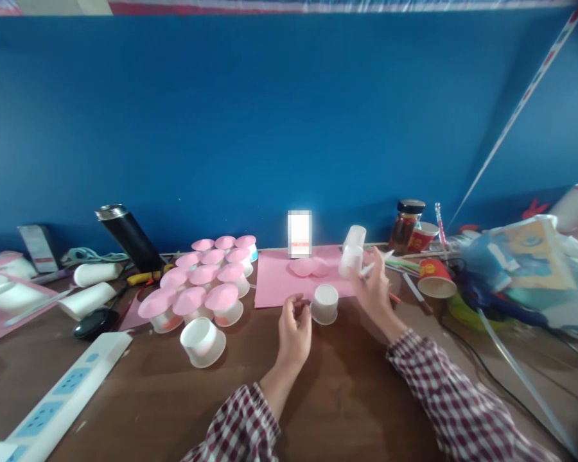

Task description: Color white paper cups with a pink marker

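Note:
My left hand (295, 330) is just left of an upside-down white paper cup (324, 305). Its fingers are loosely curled with a gap to the thumb, and I see nothing in them; whether the fingertips touch the cup is unclear. My right hand (376, 295), slightly blurred, has its fingers apart beside translucent plastic cups (351, 260) lying nested on a pink sheet (274, 285). A white pointed object (370, 268) shows behind its fingers. Pink paper circles (309, 267) rest on the sheet. To the left stand several upturned cups topped with pink paper cones (191, 299).
One cup without a cone (202, 341) sits in front of that group. At left are a power strip (72, 391), a black thermos (130, 237) and white cups. On the right are a dark-lidded jar (408, 221), a red paper cup (436, 280), plastic bags and a cable.

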`<action>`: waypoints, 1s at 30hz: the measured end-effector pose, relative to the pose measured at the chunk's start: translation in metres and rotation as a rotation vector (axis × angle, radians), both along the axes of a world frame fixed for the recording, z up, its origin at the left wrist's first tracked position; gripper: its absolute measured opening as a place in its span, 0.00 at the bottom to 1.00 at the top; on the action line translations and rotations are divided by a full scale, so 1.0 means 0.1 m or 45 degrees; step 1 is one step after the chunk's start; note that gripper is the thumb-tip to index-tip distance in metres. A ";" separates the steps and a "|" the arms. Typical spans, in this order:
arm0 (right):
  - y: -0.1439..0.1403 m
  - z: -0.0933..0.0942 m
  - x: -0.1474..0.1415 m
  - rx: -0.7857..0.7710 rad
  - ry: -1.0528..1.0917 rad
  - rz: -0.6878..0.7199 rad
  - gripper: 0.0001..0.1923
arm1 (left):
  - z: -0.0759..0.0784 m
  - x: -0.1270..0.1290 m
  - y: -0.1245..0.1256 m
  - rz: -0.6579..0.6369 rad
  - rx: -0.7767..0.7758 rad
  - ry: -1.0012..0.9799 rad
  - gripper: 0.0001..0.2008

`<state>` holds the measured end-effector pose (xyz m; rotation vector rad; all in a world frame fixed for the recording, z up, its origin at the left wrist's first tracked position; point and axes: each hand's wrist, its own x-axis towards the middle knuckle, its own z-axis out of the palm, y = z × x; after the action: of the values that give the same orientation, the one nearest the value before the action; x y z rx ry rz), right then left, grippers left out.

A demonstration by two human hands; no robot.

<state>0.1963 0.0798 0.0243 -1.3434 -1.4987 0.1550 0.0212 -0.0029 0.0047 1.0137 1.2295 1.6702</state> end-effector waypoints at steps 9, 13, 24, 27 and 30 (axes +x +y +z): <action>-0.53 -0.05 -0.34 0.018 -0.102 0.493 0.37 | -0.10 0.01 0.00 -0.139 0.062 0.086 0.13; -0.52 -0.06 -0.34 0.140 -0.101 0.451 0.32 | -0.09 -0.05 0.00 -0.107 0.071 0.295 0.12; -0.63 0.03 -0.33 0.263 0.065 0.475 0.33 | 0.06 0.02 -0.11 -0.358 -0.116 -0.294 0.21; -0.61 0.02 -0.32 0.274 0.052 0.433 0.32 | 0.08 0.03 -0.13 -0.438 -0.034 -0.148 0.19; -0.61 0.03 -0.32 0.274 0.055 0.379 0.31 | 0.09 0.05 -0.14 -0.474 -0.004 0.023 0.20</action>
<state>0.1646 0.0191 0.0275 -0.9371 -1.6234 0.2039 0.0258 -0.0173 0.0141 1.1770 0.9819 1.3708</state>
